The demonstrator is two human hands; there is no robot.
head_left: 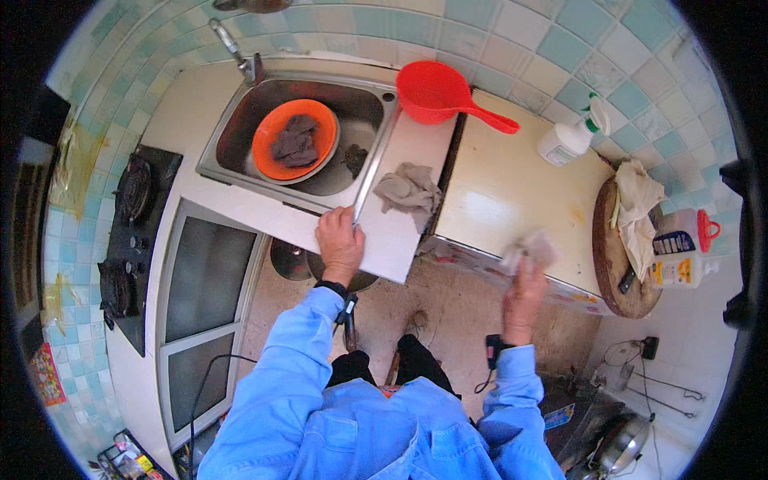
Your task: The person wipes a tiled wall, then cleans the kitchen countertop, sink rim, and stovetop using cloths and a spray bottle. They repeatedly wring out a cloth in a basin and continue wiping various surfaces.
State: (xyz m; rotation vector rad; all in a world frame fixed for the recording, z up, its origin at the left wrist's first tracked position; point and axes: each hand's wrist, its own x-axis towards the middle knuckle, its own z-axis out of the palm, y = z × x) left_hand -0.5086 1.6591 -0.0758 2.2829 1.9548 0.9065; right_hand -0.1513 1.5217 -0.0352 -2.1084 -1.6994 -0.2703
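Note:
My right hand [525,297] is closed on a whitish cloth [531,249], blurred, at the front edge of the cream cabinet top [498,180]. My left hand [340,243] rests on the front edge of the white counter [387,252], beside the steel sink; whether it grips the edge I cannot tell. A crumpled grey-beige cloth [409,192] lies on the counter between the sink and the cabinet. Behind it sits a red plastic ladle [432,90], its handle reaching over the cabinet top. In the sink [363,129], an orange bowl [261,150] holds a dark wet cloth [296,141].
A white spray bottle [564,144] stands at the back of the cabinet top. To the right are a round wooden chopping board [606,240] with a pale cloth [636,210] and a knife handle [627,281], and plastic bottles. A faucet [240,57] rises behind the sink; a gas stove [141,240] is left.

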